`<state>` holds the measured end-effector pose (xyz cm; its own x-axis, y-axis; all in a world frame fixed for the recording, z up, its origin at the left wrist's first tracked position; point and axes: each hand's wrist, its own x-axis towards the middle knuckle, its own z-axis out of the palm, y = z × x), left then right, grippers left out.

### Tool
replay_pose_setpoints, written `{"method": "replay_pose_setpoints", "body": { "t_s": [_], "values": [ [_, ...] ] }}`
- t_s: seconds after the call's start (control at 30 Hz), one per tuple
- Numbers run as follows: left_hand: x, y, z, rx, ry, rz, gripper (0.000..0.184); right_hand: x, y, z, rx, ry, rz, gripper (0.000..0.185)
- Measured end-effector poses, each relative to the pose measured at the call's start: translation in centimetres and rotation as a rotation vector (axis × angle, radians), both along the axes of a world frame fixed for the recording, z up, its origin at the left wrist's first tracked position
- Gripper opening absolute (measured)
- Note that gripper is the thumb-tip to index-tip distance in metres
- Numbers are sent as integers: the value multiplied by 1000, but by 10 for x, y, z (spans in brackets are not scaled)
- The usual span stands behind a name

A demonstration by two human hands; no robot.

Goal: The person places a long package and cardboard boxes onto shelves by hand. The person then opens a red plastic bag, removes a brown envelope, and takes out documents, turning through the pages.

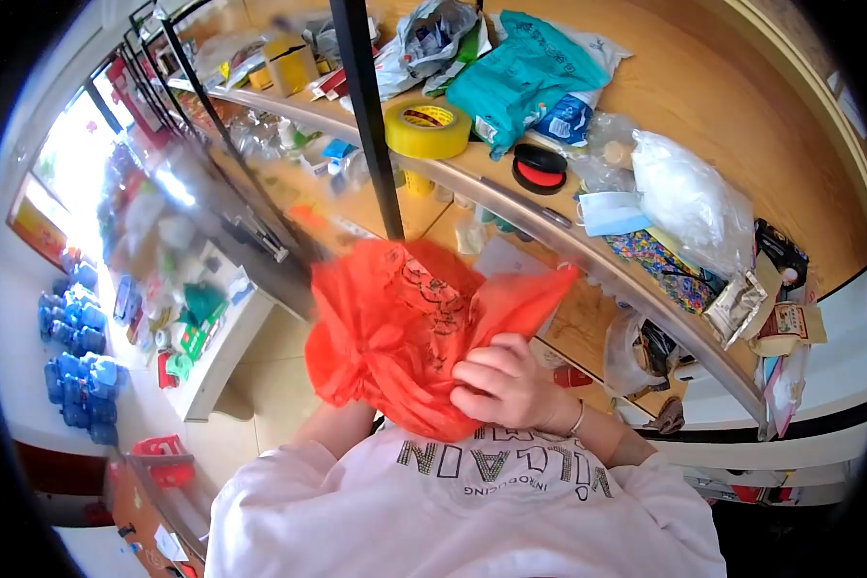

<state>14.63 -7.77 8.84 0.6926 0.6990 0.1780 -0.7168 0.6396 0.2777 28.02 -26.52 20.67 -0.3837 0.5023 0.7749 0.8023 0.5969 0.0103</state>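
A bulging red plastic bag (395, 337) with dark printing is held up in front of my chest. My right hand (498, 380) grips its right side with curled fingers, near a corner of the bag that sticks out to the upper right. My left forearm (337, 424) reaches up behind the bag's left part, and the left hand itself is hidden by the plastic. What the bag contains cannot be seen.
Ahead, a wooden shelf (703, 77) with a metal front edge carries yellow tape (427, 129), a teal bag (525, 77), a red-and-black round case (539, 170) and a white plastic bag (694, 197). A black post (368, 116) rises before it. Blue water bottles (82, 395) stand left.
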Motion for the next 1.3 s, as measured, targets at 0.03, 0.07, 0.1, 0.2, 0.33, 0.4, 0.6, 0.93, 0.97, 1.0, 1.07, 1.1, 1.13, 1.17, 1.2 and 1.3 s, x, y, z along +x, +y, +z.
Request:
{"method": "replay_pose_setpoints", "body": {
  "t_s": [0.03,0.07,0.1,0.2,0.33,0.4,0.6,0.93,0.97,1.0,1.07,1.1,1.13,1.17,1.2,1.3],
  "values": [
    [3,10,5,-14,10,13,63,-5,2,-6,-62,15,-9,20],
    [4,20,9,-24,18,25,63,-6,4,-10,-122,26,-17,20],
    [6,28,14,-26,23,31,63,-5,8,-14,-122,18,-11,20],
    [3,32,10,-45,26,30,62,-4,17,-18,-164,-54,-24,17],
    [-1,23,4,-75,24,10,62,-19,24,-33,-340,-75,-26,25],
    [-3,21,3,-92,16,9,61,-22,20,-34,-482,-29,-28,31],
    [-14,9,-4,-123,21,21,60,-18,38,-1,-643,407,-46,40],
    [-14,10,-13,-163,24,46,59,-43,89,-23,-674,705,45,27],
    [-14,12,-13,-166,35,46,59,-40,92,-14,-615,693,34,28],
    [-13,13,-16,-165,51,40,59,-38,95,-13,-652,766,43,28],
    [-19,10,-23,-159,123,17,59,-32,103,-16,-723,861,57,27],
    [-23,7,-26,-153,173,8,58,-30,107,-20,-722,857,58,27],
    [-29,6,-29,-130,253,-3,55,-29,109,-24,-761,938,89,26],
    [-34,5,-32,-129,252,2,55,-28,112,-30,-801,1018,123,26],
    [-40,3,-35,-150,278,-21,56,-27,113,-36,-784,962,113,25],
    [-52,-8,-31,-144,370,-41,62,-26,114,-54,-717,874,161,25]
  ]
}}
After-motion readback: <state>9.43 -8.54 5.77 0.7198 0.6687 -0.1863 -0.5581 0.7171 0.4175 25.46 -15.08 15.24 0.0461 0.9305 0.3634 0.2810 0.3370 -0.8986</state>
